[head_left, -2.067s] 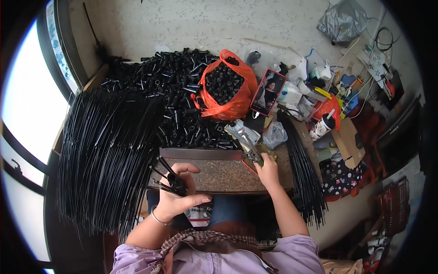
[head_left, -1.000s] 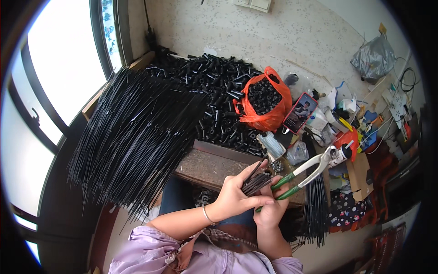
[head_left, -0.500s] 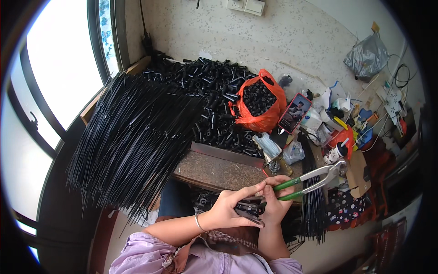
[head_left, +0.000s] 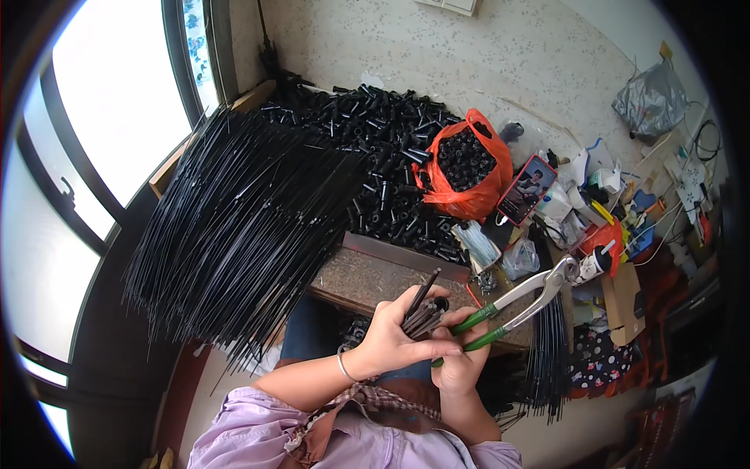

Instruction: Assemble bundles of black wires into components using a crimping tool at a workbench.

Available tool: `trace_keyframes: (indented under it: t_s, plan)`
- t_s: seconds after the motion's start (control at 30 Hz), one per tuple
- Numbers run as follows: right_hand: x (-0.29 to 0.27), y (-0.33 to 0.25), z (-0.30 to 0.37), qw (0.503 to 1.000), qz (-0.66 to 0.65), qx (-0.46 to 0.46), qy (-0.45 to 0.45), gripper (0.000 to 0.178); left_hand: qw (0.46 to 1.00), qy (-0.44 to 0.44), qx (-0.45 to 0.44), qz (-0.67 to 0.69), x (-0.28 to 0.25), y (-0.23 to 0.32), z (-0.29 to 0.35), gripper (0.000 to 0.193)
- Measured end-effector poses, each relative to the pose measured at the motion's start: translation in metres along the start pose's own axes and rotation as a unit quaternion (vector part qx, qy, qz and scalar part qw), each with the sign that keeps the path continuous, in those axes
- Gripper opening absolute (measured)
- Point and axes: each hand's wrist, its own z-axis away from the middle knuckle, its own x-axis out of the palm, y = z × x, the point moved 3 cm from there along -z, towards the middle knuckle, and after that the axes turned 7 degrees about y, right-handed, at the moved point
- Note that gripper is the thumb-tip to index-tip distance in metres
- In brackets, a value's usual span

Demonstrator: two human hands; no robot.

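In the hands (head_left: 391, 336) (head_left: 461, 369), rods (head_left: 424, 319) and pliers (head_left: 516, 294)

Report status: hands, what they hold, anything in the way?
Left hand wrapped around black parts. Right hand gripping green-handled pliers. No obstruction evident at the hands; pliers overlap black rods at right in view.

A: Where does your view sit?
B: On your head, left of a fisheye pair, facing down.
A: How near?
B: Close over your left hand (head_left: 391, 338) and right hand (head_left: 461, 369); bench (head_left: 371, 273) and wall (head_left: 375, 51) lie beyond, window (head_left: 109, 86) at left rim.
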Motion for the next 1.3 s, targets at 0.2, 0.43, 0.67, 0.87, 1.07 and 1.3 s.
trace_keyframes:
  t_s: [0.2,0.43,0.67,0.87,1.07,1.3]
  plan:
    - [0.005,-0.004,-0.001,0.999,0.015,-0.031,-0.013,0.027,0.997,0.019,0.063,-0.046,-0.002,0.001,-0.004,0.077]
    - [-0.001,-0.005,-0.009,0.967,0.130,-0.213,-0.046,0.026,0.998,-0.054,0.021,-0.010,-0.003,0.006,-0.007,0.077]
    - [-0.019,-0.021,-0.004,0.952,0.099,0.261,-0.122,0.018,0.989,-0.039,-0.061,0.127,-0.046,0.015,-0.016,0.065]
    - [-0.032,-0.016,0.029,0.841,0.342,0.308,-0.284,0.028,0.990,-0.070,-0.048,0.114,-0.061,0.016,-0.026,0.072]
    - [-0.016,-0.023,0.030,0.872,0.117,0.382,-0.283,0.050,1.000,-0.003,0.006,0.023,-0.052,0.028,-0.020,0.036]
    - [-0.034,-0.036,0.023,0.800,0.278,0.444,-0.293,0.046,0.999,0.042,-0.013,-0.028,-0.046,0.010,-0.012,0.028]
